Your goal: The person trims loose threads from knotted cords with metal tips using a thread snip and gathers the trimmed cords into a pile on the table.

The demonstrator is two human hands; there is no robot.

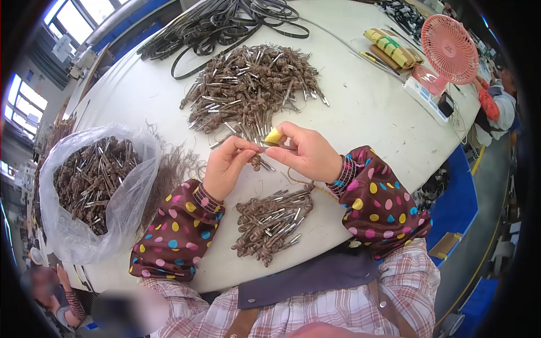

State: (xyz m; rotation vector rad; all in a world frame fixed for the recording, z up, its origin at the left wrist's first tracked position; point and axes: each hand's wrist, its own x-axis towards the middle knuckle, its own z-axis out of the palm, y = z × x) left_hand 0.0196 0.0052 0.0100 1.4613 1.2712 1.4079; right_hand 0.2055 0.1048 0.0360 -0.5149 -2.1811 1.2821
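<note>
My left hand point(228, 163) pinches a brown knotted cord point(256, 163) with metal tips between thumb and forefinger. My right hand point(309, 153) is closed around a small metal tool with a yellow part point(274, 136), which looks like thread snips; its tip meets the cord beside my left fingertips. Just beyond both hands lies a large heap of similar brown knotted cords point(253, 81) with silvery tips. Between my forearms, nearer my body, is a smaller pile of these cords point(270, 222).
A clear plastic bag point(135, 197) full of cords stands at left, beside loose brown thread ends point(179, 168). Black straps point(225, 28) lie at the far side. At right are a pink fan point(449, 48), a power strip point(424, 97) and a yellow-green packet point(394, 48). Other people sit nearby.
</note>
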